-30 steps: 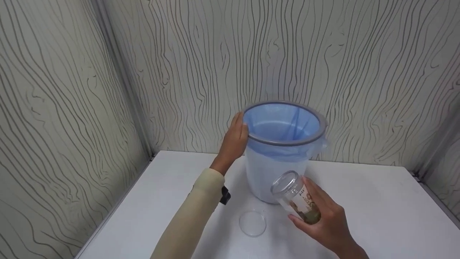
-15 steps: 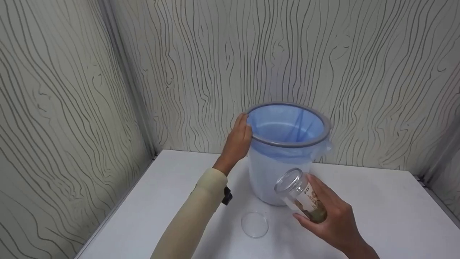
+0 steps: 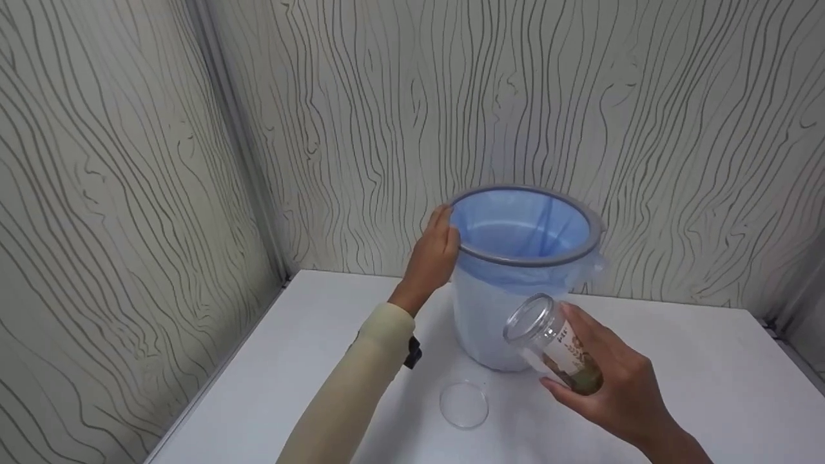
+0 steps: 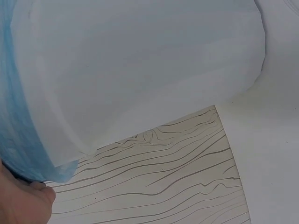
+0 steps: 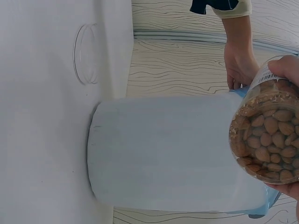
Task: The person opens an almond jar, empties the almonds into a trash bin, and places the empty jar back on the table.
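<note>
My left hand (image 3: 433,254) grips the left side of the grey rim of a white trash bin (image 3: 493,322), lined with a blue bag (image 3: 515,219). In the left wrist view, fingertips (image 4: 44,193) show right by the bag's folded edge. My right hand (image 3: 622,380) holds a clear plastic jar (image 3: 557,345) in front of the bin, its uncovered mouth tilted up and left. The right wrist view looks at the jar's base, where many almonds (image 5: 273,135) lie. A clear round lid (image 3: 464,405) rests on the table in front of the bin.
The white table (image 3: 309,361) carries the bin near its back edge. Behind and to the left stand panels (image 3: 361,129) with a wood-grain line pattern. A loose end of the bag (image 3: 596,264) sticks out at the bin's right side.
The whole scene has shifted slightly right in the head view. The jar is slightly higher against the bin, still tilted in my right hand. My left hand stays at the rim.
</note>
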Demonstrator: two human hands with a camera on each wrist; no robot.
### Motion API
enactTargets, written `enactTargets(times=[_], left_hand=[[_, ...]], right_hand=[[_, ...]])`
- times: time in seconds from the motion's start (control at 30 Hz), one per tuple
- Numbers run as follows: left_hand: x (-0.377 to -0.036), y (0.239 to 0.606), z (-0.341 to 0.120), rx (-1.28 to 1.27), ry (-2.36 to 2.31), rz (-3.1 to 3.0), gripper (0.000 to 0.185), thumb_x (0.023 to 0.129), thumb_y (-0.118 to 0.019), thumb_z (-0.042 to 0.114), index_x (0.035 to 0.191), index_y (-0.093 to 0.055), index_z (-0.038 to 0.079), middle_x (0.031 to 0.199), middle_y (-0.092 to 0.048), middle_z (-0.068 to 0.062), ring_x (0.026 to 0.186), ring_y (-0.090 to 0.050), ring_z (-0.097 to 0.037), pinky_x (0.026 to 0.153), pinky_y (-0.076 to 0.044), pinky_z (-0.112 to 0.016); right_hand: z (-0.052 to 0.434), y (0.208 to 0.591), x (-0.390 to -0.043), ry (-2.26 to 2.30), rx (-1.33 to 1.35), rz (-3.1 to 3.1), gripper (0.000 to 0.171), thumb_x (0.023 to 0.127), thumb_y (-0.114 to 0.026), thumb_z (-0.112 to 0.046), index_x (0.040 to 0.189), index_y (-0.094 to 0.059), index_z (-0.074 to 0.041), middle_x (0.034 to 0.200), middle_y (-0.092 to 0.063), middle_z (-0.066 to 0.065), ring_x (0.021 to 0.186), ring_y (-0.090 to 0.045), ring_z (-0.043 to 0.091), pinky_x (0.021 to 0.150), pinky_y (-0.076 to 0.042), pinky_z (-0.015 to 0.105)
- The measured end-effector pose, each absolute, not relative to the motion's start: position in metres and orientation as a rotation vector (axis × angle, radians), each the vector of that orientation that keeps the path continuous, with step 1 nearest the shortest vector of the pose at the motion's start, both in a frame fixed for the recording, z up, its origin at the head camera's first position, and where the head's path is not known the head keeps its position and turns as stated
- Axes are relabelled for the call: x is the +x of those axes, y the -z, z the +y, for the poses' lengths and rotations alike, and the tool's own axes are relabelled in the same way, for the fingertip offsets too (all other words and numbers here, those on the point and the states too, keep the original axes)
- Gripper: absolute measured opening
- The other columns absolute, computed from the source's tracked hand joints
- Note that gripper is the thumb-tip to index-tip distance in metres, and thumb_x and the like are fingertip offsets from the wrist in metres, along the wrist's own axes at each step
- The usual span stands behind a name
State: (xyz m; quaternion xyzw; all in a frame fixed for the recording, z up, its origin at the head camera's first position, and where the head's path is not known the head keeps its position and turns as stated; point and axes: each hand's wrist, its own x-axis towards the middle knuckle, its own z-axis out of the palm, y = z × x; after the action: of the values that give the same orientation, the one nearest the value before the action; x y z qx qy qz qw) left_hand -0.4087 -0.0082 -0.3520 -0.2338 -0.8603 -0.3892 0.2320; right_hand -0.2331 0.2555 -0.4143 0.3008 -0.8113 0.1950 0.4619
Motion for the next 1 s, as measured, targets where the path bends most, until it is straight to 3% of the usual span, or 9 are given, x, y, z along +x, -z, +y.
enactTargets(times=[0.37, 0.47, 0.6, 0.7, 0.9, 1.0], left_hand=[[-0.409, 0.353, -0.007, -0.651, 1.076, -2.355, 0.052, 0.109, -0.031, 0.023, 0.157, -0.033, 0.004, 0.165, -0.029, -0.012, 0.149, -0.031, -0.023, 0.119, -0.03, -0.041], [-0.41, 0.353, -0.006, -0.654, 1.09, -2.334, 0.051, 0.109, -0.032, 0.02, 0.156, -0.035, 0.003, 0.163, -0.031, -0.013, 0.149, -0.032, -0.024, 0.118, -0.031, -0.041], [-0.41, 0.353, -0.006, -0.65, 1.091, -2.342, 0.051, 0.108, -0.032, 0.02, 0.157, -0.034, 0.003, 0.164, -0.03, -0.012, 0.149, -0.032, -0.024, 0.119, -0.03, -0.041], [-0.411, 0.353, -0.005, -0.649, 1.083, -2.353, 0.052, 0.108, -0.03, 0.022, 0.157, -0.033, 0.004, 0.164, -0.029, -0.011, 0.149, -0.032, -0.023, 0.118, -0.031, -0.04], [-0.41, 0.352, -0.007, -0.633, 1.081, -2.352, 0.054, 0.108, -0.028, 0.025, 0.157, -0.034, 0.005, 0.164, -0.03, -0.011, 0.149, -0.032, -0.021, 0.119, -0.03, -0.038], [-0.41, 0.352, -0.007, -0.64, 1.083, -2.353, 0.054, 0.107, -0.028, 0.024, 0.157, -0.033, 0.004, 0.164, -0.03, -0.012, 0.149, -0.032, -0.022, 0.119, -0.03, -0.039]], right_hand=[[0.256, 0.395, -0.236, -0.424, 0.797, -1.996, 0.107, 0.056, -0.095, -0.041, 0.147, -0.052, -0.005, 0.142, -0.061, 0.005, 0.109, -0.068, 0.024, 0.1, -0.038, 0.013], [0.257, 0.39, -0.237, -0.384, 0.81, -1.983, 0.105, 0.058, -0.093, -0.044, 0.147, -0.053, -0.004, 0.141, -0.062, 0.005, 0.106, -0.069, 0.021, 0.093, -0.048, 0.015], [0.259, 0.384, -0.24, -0.337, 0.825, -1.967, 0.1, 0.065, -0.088, -0.05, 0.146, -0.053, -0.003, 0.139, -0.063, 0.006, 0.104, -0.068, 0.019, 0.077, -0.058, 0.028], [0.26, 0.38, -0.241, -0.326, 0.827, -1.956, 0.097, 0.069, -0.085, -0.053, 0.146, -0.053, -0.002, 0.137, -0.064, 0.007, 0.102, -0.069, 0.02, 0.07, -0.059, 0.035], [0.259, 0.372, -0.243, -0.323, 0.831, -1.931, 0.097, 0.066, -0.086, -0.049, 0.145, -0.054, -0.001, 0.136, -0.064, 0.01, 0.099, -0.07, 0.023, 0.066, -0.059, 0.039], [0.259, 0.367, -0.244, -0.316, 0.837, -1.929, 0.094, 0.071, -0.082, -0.052, 0.145, -0.054, -0.002, 0.136, -0.064, 0.01, 0.098, -0.07, 0.023, 0.065, -0.059, 0.041]])
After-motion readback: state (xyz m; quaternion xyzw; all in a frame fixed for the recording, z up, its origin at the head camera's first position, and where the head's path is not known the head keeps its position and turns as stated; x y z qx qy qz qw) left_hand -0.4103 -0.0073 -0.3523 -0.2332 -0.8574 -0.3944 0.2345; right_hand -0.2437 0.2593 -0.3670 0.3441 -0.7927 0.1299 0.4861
